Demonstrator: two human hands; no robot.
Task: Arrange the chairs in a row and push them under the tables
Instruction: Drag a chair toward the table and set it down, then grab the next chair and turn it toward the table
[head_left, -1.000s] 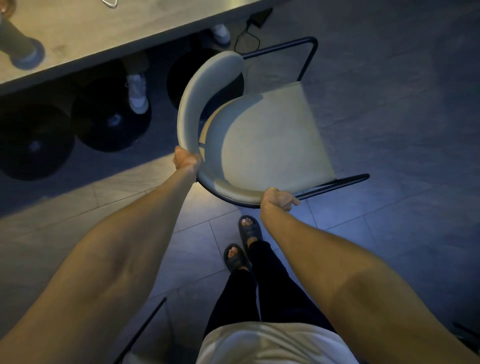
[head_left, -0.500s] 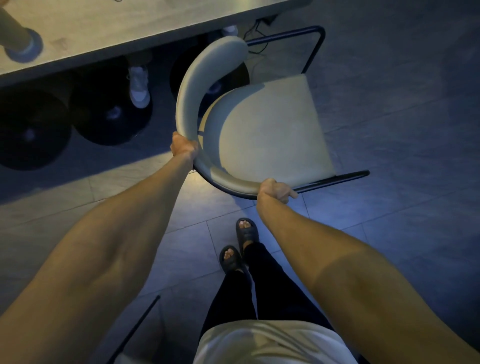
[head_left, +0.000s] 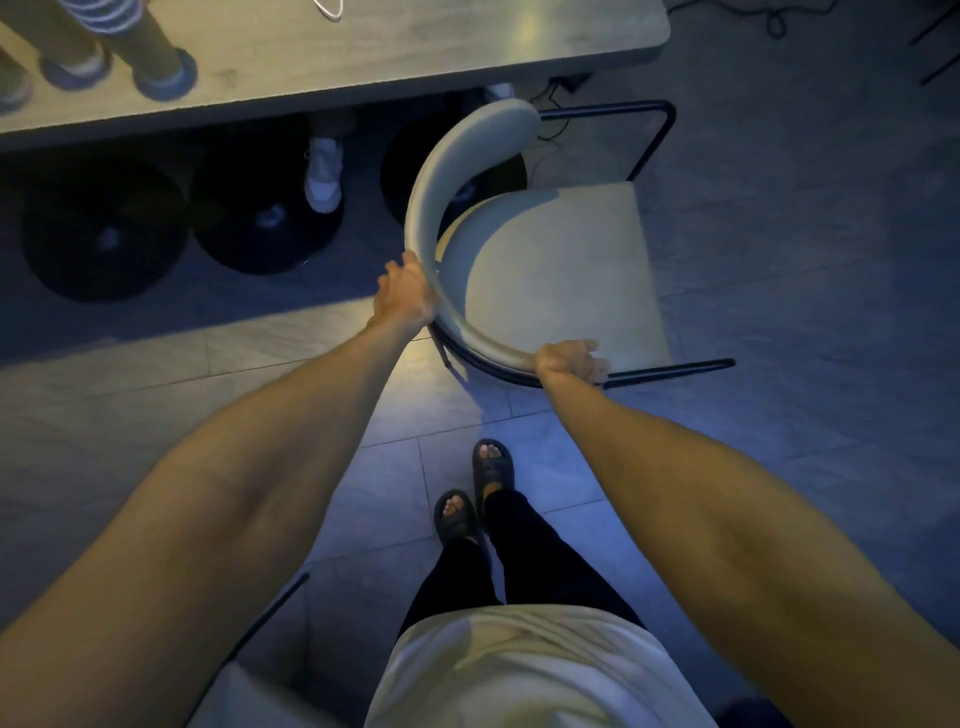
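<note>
A pale chair (head_left: 561, 270) with a curved backrest and black metal frame stands on the tiled floor, its seat facing right, beside the right end of a long light table (head_left: 395, 47). My left hand (head_left: 408, 288) grips the left side of the curved backrest. My right hand (head_left: 571, 361) holds the backrest's near end, just above the black frame rail. The chair's left part sits close to the table edge; its legs are mostly hidden under the seat.
Round black pedestal bases (head_left: 104, 239) sit under the table, with another person's white shoe (head_left: 323, 174) between them. Cups (head_left: 161, 62) stand on the tabletop at left. Cables (head_left: 779, 15) lie on the floor far right. Another chair's edge (head_left: 260, 675) shows bottom left.
The view has shifted so more of the tabletop and its right end show. Both hands keep their hold on the backrest; the chair sits slightly nearer the table edge.
</note>
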